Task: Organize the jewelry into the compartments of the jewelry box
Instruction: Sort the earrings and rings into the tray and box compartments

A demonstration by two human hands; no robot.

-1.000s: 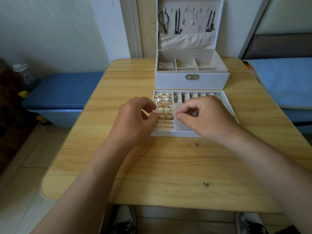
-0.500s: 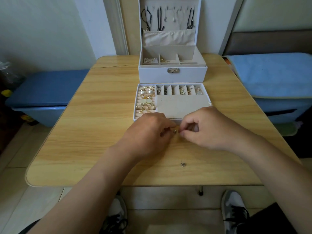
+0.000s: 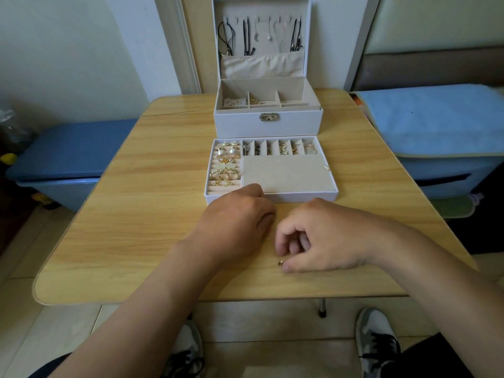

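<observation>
Right hand (image 3: 321,236) curls over a stud (image 3: 280,262) on the table (image 3: 136,214); whether it pinches is unclear. Left hand (image 3: 237,227) curls under, contents hidden.

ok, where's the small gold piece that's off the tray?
Head view: the small gold piece is on the table, centre-right, at the fingertips of the right hand, nearer the person than the tray.

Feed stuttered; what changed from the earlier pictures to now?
Both hands came off the tray toward the person. The right hand went on to the stud near the table edge, fingers curling round it. The left hand rests curled before the tray; the other loose stud no longer shows. Jewelry box and tray contents unchanged.
</observation>
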